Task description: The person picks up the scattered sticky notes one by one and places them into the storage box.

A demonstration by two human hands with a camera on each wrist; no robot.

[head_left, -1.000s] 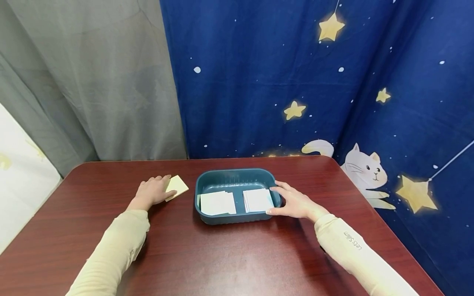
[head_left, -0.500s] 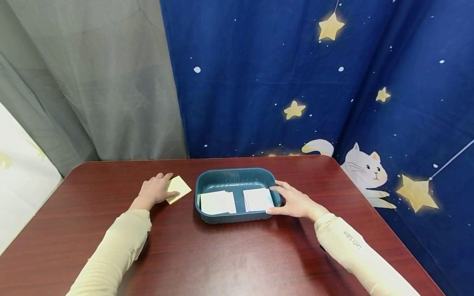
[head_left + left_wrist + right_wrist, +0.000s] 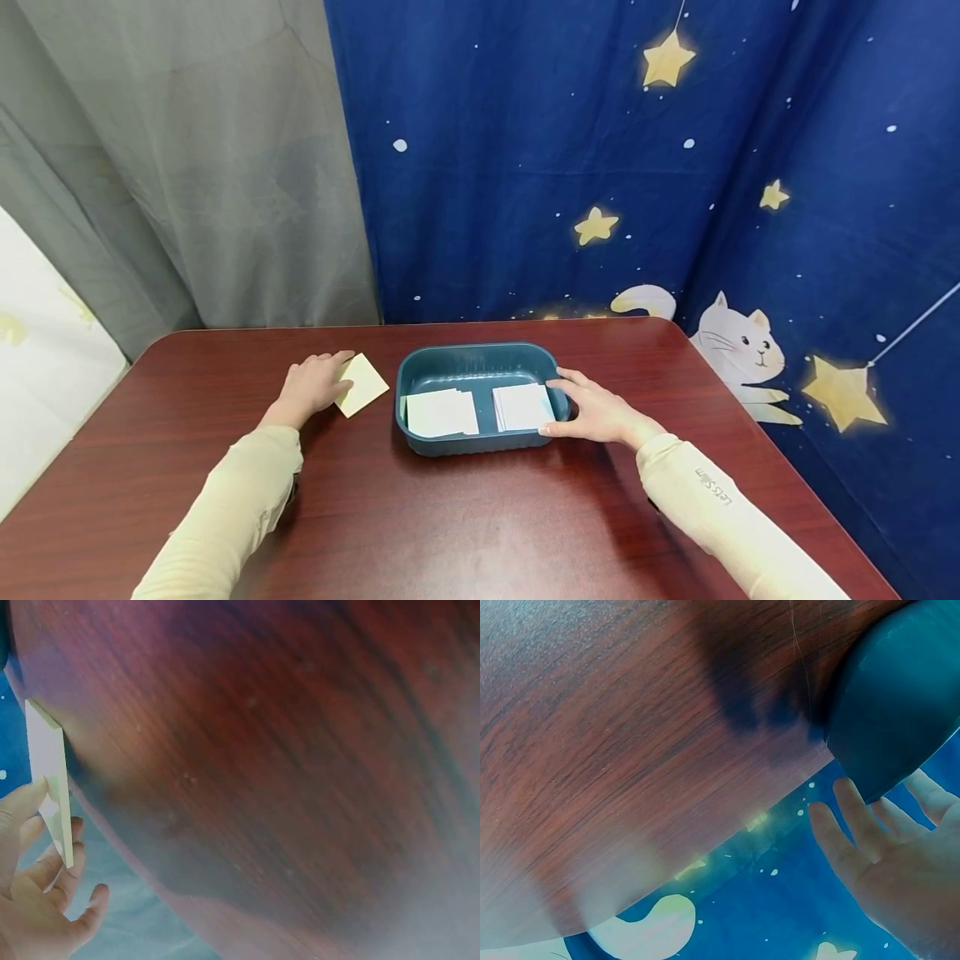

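Note:
In the head view my left hand (image 3: 311, 387) holds a pad of pale yellow sticky notes (image 3: 363, 385) left of a dark teal plastic bin (image 3: 480, 446). The left wrist view has this sticky note pad (image 3: 49, 750) tilted, with the thumb on one face and fingers behind the other. My right hand (image 3: 596, 410) grips the bin's right end, thumb at the near rim and fingers over the right side. Inside the bin lie a pale stack of notes (image 3: 438, 412) on the left and a whitish stack (image 3: 525, 407) on the right.
Both hands work over a glossy reddish-brown wooden table (image 3: 450, 525). Behind its far edge hang a grey curtain (image 3: 247, 183) and a blue star-printed curtain (image 3: 510, 167). Long cream sleeves reach in from the lower left and lower right.
The left hand's sticky note pad has shifted slightly right and turned a little, with the thumb drawn back on it. The right hand and the bin stay in place.

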